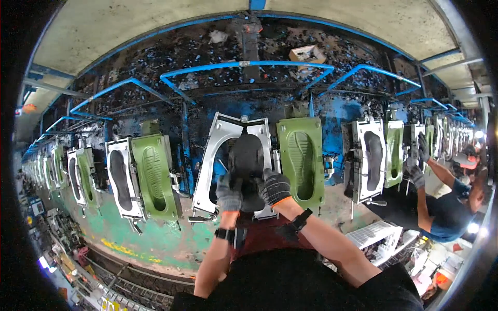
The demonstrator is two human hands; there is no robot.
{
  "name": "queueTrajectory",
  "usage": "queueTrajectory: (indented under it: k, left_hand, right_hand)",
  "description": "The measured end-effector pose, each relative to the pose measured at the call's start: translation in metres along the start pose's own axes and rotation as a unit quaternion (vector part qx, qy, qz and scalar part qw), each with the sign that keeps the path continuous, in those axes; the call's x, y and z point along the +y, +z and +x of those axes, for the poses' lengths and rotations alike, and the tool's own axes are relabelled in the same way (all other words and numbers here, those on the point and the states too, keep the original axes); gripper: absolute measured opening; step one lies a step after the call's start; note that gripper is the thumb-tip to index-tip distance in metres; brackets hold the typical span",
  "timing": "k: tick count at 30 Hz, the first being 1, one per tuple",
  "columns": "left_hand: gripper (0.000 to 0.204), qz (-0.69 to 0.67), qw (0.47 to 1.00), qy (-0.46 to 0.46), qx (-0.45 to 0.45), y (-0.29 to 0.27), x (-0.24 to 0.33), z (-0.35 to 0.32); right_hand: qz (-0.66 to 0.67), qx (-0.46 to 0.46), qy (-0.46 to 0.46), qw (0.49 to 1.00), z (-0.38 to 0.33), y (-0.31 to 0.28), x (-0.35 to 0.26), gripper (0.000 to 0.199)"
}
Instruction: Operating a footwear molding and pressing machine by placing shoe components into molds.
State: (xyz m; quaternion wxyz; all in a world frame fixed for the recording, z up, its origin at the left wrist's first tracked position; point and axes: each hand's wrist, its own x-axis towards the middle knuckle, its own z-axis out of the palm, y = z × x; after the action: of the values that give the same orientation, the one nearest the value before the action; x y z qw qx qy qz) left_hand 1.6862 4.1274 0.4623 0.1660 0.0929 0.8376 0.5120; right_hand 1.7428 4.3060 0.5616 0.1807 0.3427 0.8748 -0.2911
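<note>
Black clothing (301, 282) filled the bottom of my view, with the left forearm (213, 262) and right forearm (334, 241) reaching up, each banded in black at the wrist. Ahead of them I had both gloved hands at the lower part of a dark sole-shaped piece (246, 155), which lay across the hollow of an open silver frame (224, 126). The left hand (228, 194) was at its left edge and the right hand (275, 187) at its right edge; the fingers of both were curled most of the way in and looked closed on it, though I could not tell how hard they pressed, or whether the piece touched the frame.

To handle it well, I judged, both sides needed even force so that the piece would not twist, and the knuckles were best held off the metal rim. Its long axis, read against the frame, seemed the safest guide.

Just right of the frame stood a green mould half (302, 160) with a ribbed recess; more silver-and-green pairs (155, 179) ran off to both sides. Farther right, a co-worker (461, 205) reached toward another mould. Beyond, a blue rail (285, 63) crossed before scattered dark scraps and an open box (307, 54).
</note>
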Motion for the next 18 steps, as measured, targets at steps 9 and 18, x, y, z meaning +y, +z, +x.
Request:
queueTrajectory:
  k: [9,18]
  left_hand:
    - [0.07,0.43,0.837,0.236,-0.243,-0.072,0.036,-0.037]
    - [0.115,0.432,0.844,-0.097,-0.303,-0.125,0.042,-0.069]
  right_hand:
    - [-0.401,-0.005,-0.509,0.762,0.035,-0.033,-0.092,0.029]
    - [-0.191,0.085,-0.554,0.806,0.052,-0.015,-0.013,0.054]
